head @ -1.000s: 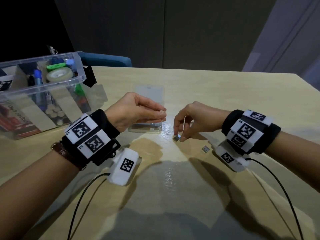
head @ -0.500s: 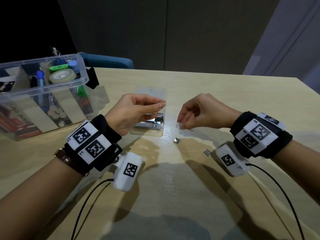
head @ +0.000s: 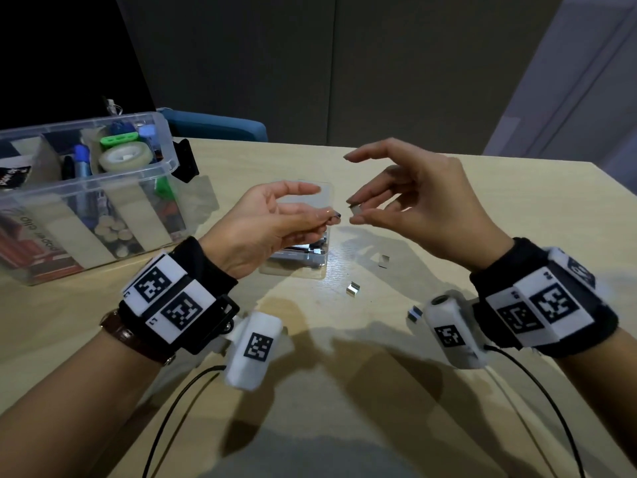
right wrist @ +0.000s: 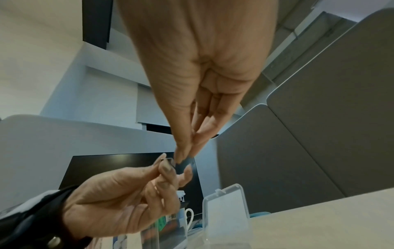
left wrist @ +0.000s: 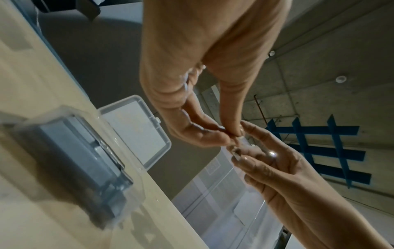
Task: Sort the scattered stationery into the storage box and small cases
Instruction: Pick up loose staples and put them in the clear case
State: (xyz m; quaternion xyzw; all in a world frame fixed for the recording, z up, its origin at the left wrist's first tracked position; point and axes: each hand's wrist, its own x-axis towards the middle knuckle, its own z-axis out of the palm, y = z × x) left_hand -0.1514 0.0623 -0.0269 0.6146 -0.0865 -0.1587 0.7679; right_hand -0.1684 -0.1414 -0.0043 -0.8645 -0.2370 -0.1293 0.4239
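A small clear case lies open on the table, its lid flat behind it and staple strips inside. Above it my right hand pinches a short staple strip between thumb and fingertips. My left hand is raised facing it, and its thumb and fingers pinch a tiny dark piece. The two pinches almost meet. In the right wrist view the right fingertips hold the dark strip against the left fingers. Loose staple pieces lie on the table.
A clear storage box stands at the left with dividers, a tape roll, pens and small items. A black clip sits at its right corner. A blue chair back is behind the table.
Both hands have risen off the table. The right hand lifted a staple strip from beside the case, and the left hand left the case and came up to meet it.
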